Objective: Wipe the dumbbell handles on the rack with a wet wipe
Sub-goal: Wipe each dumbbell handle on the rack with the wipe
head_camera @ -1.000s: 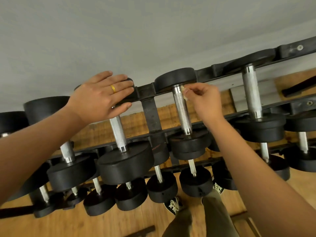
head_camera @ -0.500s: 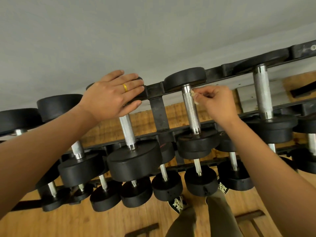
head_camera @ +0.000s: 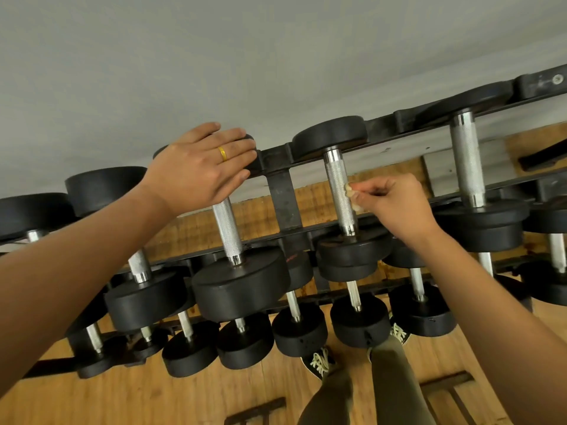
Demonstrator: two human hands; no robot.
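Observation:
A black dumbbell rack (head_camera: pixel 280 191) holds black dumbbells with knurled steel handles in tiers. My right hand (head_camera: pixel 395 204) pinches a small whitish wet wipe (head_camera: pixel 349 194) against the right side of the middle top-tier dumbbell handle (head_camera: pixel 337 182), about halfway down it. My left hand (head_camera: pixel 199 167), a gold ring on one finger, lies flat with fingers spread on the far head of the dumbbell to the left, above its handle (head_camera: pixel 227 231). Most of the wipe is hidden inside my fingers.
Another top-tier handle (head_camera: pixel 466 161) stands to the right. Lower tiers carry several smaller dumbbells (head_camera: pixel 359 320). A grey wall rises behind the rack. Wooden floor (head_camera: pixel 122 394) lies below, with my legs and sneakers (head_camera: pixel 319 361) close to the rack's front.
My right hand has slid the wipe down the middle handle from near its top end to about its middle. The view has shifted slightly; my left hand stays on the dumbbell head.

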